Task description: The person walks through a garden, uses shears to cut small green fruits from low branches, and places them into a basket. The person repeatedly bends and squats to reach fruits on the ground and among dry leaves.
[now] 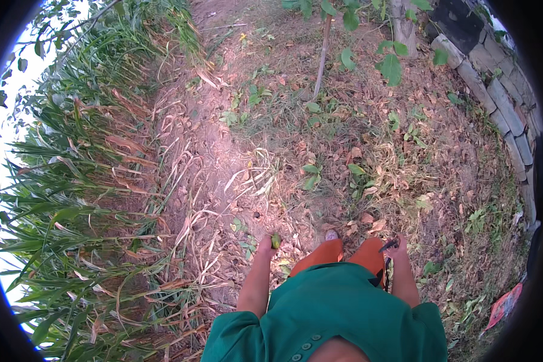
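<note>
My left hand (265, 244) is shut on a small green fruit (276, 240), perhaps a green walnut, held low beside my left leg. By my right thigh, my right hand (401, 248) grips a dark hand tool (388, 245); its exact kind is too small to tell. A dark strap or cord (388, 271) hangs just below that hand. On the ground ahead of my left hand lies a small dark round thing (257, 215). Dry leaf litter (294, 217) covers the soil around my shoe (331, 235).
A dense stand of corn plants (72, 190) lines the left side. Ahead rise a thin sapling stem (324, 54) and a tree trunk (404, 27), with leafy twigs (390, 68) hanging over. A stacked block wall (507, 108) curves along the right. A red sheet (504, 305) lies at lower right.
</note>
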Tool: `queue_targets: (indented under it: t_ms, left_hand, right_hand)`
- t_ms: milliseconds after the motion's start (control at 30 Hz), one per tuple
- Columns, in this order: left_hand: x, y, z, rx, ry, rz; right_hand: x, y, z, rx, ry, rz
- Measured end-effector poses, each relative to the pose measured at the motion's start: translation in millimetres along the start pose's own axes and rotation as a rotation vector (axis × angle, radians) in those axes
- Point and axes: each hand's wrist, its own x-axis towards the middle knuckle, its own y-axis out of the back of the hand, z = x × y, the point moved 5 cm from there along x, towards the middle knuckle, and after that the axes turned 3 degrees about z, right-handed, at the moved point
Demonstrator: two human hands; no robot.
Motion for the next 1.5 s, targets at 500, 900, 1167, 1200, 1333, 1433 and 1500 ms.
queue_targets:
  t_ms: [500,900,1167,1200,1333,1433,1500]
  left_hand:
    - [-88,98,-45,0.059,-0.050,0.492]
    - [10,52,47,-0.846,0.001,0.628]
    - [45,66,96,-0.940,-0.025,0.637]
    - [50,74,89,-1.039,0.048,0.685]
    - [53,108,93,-1.079,0.138,0.766]
    - [78,129,137,-1.010,0.126,0.738]
    - [105,150,177,-0.935,0.092,0.693]
  right_hand:
    - [24,-208,-20,-0.456,0.017,0.119]
    - [113,-482,34,-1.064,-0.018,-0.059]
    - [65,-659,165,-1.238,0.004,-0.274]
    - [75,-671,176,-1.231,-0.053,-0.269]
    - [73,-705,223,-1.203,-0.054,-0.151]
    - [81,-717,234,-1.240,-0.068,-0.087]
    - [91,-741,243,-1.239,-0.009,-0.051]
